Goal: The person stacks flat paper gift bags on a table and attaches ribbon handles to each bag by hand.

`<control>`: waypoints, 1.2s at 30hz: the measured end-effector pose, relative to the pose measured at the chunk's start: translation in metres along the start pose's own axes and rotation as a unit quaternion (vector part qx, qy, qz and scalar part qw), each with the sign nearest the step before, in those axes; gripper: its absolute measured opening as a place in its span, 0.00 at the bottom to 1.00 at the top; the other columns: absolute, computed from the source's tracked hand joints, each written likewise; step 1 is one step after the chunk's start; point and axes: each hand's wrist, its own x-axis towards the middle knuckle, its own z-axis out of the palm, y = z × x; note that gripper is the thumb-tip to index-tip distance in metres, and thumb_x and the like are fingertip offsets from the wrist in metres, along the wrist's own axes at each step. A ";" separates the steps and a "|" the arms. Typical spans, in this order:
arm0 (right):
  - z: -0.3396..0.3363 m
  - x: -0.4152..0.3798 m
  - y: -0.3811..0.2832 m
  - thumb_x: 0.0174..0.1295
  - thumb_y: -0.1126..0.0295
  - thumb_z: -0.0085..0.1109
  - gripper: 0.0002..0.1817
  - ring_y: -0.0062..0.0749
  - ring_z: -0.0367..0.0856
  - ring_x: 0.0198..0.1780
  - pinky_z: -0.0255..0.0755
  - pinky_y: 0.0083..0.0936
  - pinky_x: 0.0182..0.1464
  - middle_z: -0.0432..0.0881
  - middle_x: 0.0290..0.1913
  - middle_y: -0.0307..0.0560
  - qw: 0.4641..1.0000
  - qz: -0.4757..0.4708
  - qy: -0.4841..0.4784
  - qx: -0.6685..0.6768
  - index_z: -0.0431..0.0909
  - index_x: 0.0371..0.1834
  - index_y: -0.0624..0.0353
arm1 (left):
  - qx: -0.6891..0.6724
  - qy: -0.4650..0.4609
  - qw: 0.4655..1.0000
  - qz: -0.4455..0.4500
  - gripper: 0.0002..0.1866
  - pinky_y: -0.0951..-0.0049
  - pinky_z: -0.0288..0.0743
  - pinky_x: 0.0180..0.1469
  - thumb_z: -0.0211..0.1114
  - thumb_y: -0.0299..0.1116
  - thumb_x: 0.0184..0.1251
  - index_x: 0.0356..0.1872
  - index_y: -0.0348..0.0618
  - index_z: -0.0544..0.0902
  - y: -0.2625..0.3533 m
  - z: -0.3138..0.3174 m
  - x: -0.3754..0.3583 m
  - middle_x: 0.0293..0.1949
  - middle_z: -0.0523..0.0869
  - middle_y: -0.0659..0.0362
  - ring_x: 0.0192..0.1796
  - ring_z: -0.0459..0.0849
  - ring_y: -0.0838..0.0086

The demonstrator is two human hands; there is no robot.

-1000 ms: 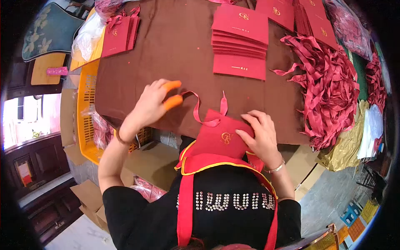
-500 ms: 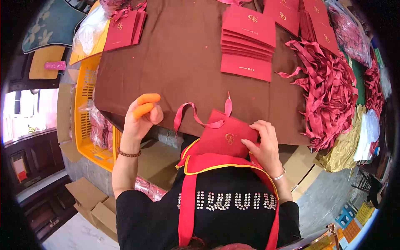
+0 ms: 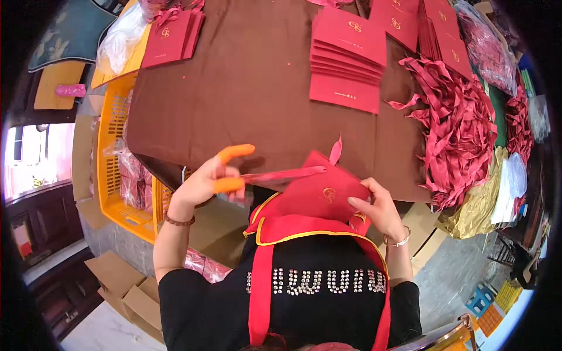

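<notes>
Brown cloth (image 3: 246,88) covers the table we stand at, and it fills most of what we see. To the right of it lies a big heap of red ribbons (image 3: 462,128), spilling toward the table's edge, with gold wrapping (image 3: 477,213) below it. Off the left edge stands a yellow crate (image 3: 114,169) with plastic packets inside, and cardboard boxes (image 3: 126,286) sit on the floor below that. On the far middle of the cloth rests a stack of red bags (image 3: 345,61), fanned so each lower edge shows, with more red bags (image 3: 421,20) beyond it toward the right corner. Another small pile (image 3: 170,35) lies at the far left corner.

Close to our chest, at the near edge of the table, we hold one red bag (image 3: 322,196) with a gold mark on its face; it is tilted, its near corner against our red apron (image 3: 293,228). Our right hand (image 3: 374,205) grips the bag's right edge, fingers curled onto its face. Our left hand (image 3: 211,178) wears orange finger caps (image 3: 234,153) on two fingers and pinches a ribbon (image 3: 281,174) that runs taut from those fingers across to the bag's top. A short ribbon end (image 3: 335,149) sticks up from the bag's far edge.
</notes>
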 end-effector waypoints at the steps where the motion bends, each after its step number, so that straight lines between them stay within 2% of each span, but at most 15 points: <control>1: -0.003 0.001 -0.001 0.53 0.68 0.68 0.17 0.16 0.68 0.25 0.66 0.17 0.27 0.72 0.28 0.39 0.997 0.059 -0.017 0.036 0.73 0.41 0.65 | -0.011 -0.048 0.998 -0.040 0.30 0.79 0.72 0.28 0.57 0.24 0.65 0.68 0.43 0.59 0.008 0.001 -0.006 0.28 0.83 0.56 0.25 0.78 0.79; 3: -0.005 0.004 -0.002 0.54 0.69 0.67 0.17 0.14 0.67 0.24 0.65 0.17 0.26 0.72 0.25 0.36 0.989 0.121 -0.027 0.076 0.74 0.42 0.64 | -0.016 -0.077 0.996 -0.034 0.27 0.78 0.73 0.27 0.57 0.29 0.66 0.66 0.40 0.64 0.003 0.001 -0.015 0.27 0.83 0.50 0.24 0.78 0.75; 6: -0.008 0.018 -0.007 0.54 0.74 0.67 0.10 0.10 0.71 0.27 0.66 0.11 0.28 0.77 0.28 0.32 0.997 0.062 -0.034 -0.022 0.76 0.37 0.62 | -0.214 -0.148 0.943 0.207 0.30 0.69 0.77 0.30 0.57 0.52 0.64 0.53 0.33 0.77 -0.021 -0.005 -0.009 0.28 0.82 0.39 0.28 0.82 0.57; 10: -0.015 0.033 -0.034 0.53 0.72 0.67 0.12 0.13 0.73 0.27 0.69 0.13 0.28 0.78 0.29 0.34 0.988 0.126 -0.076 0.057 0.77 0.37 0.61 | -0.326 -0.120 0.892 0.289 0.32 0.61 0.76 0.41 0.64 0.50 0.59 0.56 0.33 0.75 0.018 0.032 0.002 0.39 0.82 0.37 0.38 0.82 0.56; 13: -0.014 0.039 -0.024 0.53 0.71 0.67 0.12 0.14 0.74 0.28 0.70 0.14 0.28 0.78 0.29 0.35 0.987 0.104 -0.109 0.061 0.77 0.37 0.62 | -0.225 0.014 0.931 0.289 0.22 0.67 0.73 0.39 0.65 0.39 0.59 0.50 0.33 0.79 0.029 0.036 0.013 0.43 0.81 0.45 0.40 0.80 0.61; 15: -0.014 0.038 -0.029 0.53 0.71 0.67 0.12 0.14 0.74 0.28 0.70 0.14 0.28 0.78 0.29 0.35 0.987 0.102 -0.108 0.067 0.77 0.37 0.62 | 0.108 0.137 0.959 0.225 0.10 0.71 0.69 0.38 0.63 0.27 0.59 0.40 0.35 0.83 0.026 0.026 0.027 0.41 0.79 0.56 0.39 0.76 0.67; 16: -0.014 0.038 -0.031 0.53 0.70 0.67 0.12 0.14 0.74 0.28 0.70 0.14 0.28 0.78 0.29 0.36 0.987 0.098 -0.111 0.070 0.76 0.38 0.62 | 0.218 0.242 0.923 0.204 0.04 0.73 0.67 0.37 0.60 0.22 0.59 0.31 0.37 0.84 0.043 0.059 0.036 0.35 0.77 0.59 0.36 0.74 0.69; 17: -0.014 0.038 -0.029 0.53 0.70 0.67 0.12 0.14 0.74 0.28 0.70 0.14 0.28 0.78 0.29 0.36 0.987 0.098 -0.107 0.073 0.76 0.38 0.62 | 0.543 0.283 0.708 0.351 0.03 0.72 0.68 0.38 0.62 0.24 0.58 0.31 0.37 0.83 0.050 0.065 0.047 0.34 0.77 0.57 0.36 0.75 0.67; 19: -0.012 0.038 -0.022 0.54 0.70 0.67 0.13 0.14 0.74 0.27 0.70 0.14 0.28 0.79 0.28 0.36 0.985 0.089 -0.117 0.087 0.77 0.39 0.62 | 0.459 0.211 0.771 0.388 0.04 0.71 0.69 0.40 0.62 0.26 0.59 0.30 0.37 0.82 0.051 0.076 0.058 0.33 0.77 0.56 0.36 0.76 0.65; 21: -0.011 0.037 -0.015 0.54 0.69 0.66 0.13 0.14 0.74 0.26 0.70 0.14 0.28 0.79 0.28 0.35 0.984 0.097 -0.114 0.096 0.77 0.40 0.62 | 0.202 0.073 0.966 0.147 0.08 0.77 0.71 0.39 0.56 0.28 0.67 0.36 0.35 0.81 0.044 0.080 0.064 0.34 0.80 0.59 0.36 0.78 0.75; 23: -0.013 0.036 -0.013 0.55 0.69 0.66 0.13 0.14 0.75 0.26 0.70 0.14 0.28 0.79 0.28 0.35 0.983 0.101 -0.117 0.101 0.77 0.41 0.63 | 0.065 0.014 0.992 0.104 0.09 0.82 0.71 0.40 0.53 0.26 0.70 0.43 0.35 0.81 0.030 0.078 0.081 0.36 0.81 0.61 0.36 0.77 0.80; 26: -0.014 0.033 -0.016 0.56 0.69 0.65 0.13 0.13 0.75 0.25 0.69 0.14 0.28 0.79 0.27 0.34 0.981 0.109 -0.125 0.097 0.77 0.42 0.63 | 0.045 0.150 0.970 0.186 0.12 0.83 0.71 0.42 0.51 0.24 0.70 0.48 0.36 0.80 0.025 0.071 0.090 0.37 0.81 0.61 0.37 0.78 0.81; 29: -0.013 0.033 -0.013 0.57 0.69 0.64 0.13 0.12 0.74 0.25 0.69 0.13 0.28 0.79 0.28 0.35 0.981 0.082 -0.115 0.132 0.77 0.42 0.63 | 0.301 0.196 0.888 0.287 0.16 0.74 0.72 0.50 0.54 0.18 0.62 0.50 0.38 0.79 0.027 0.050 0.079 0.46 0.82 0.60 0.45 0.79 0.73; 32: -0.010 0.035 -0.013 0.58 0.69 0.63 0.13 0.12 0.74 0.26 0.69 0.13 0.28 0.79 0.28 0.35 0.985 0.073 -0.115 0.103 0.77 0.43 0.63 | 0.564 0.007 0.770 0.299 0.26 0.59 0.62 0.61 0.58 0.17 0.47 0.53 0.42 0.78 0.040 0.058 0.064 0.54 0.78 0.55 0.58 0.70 0.56; 36: -0.011 0.034 -0.022 0.57 0.69 0.64 0.13 0.12 0.73 0.25 0.69 0.13 0.28 0.78 0.28 0.35 0.983 0.081 -0.114 0.119 0.76 0.43 0.64 | 0.623 0.067 0.720 0.297 0.23 0.53 0.56 0.62 0.63 0.25 0.49 0.51 0.45 0.79 0.015 0.066 0.076 0.55 0.78 0.58 0.59 0.70 0.61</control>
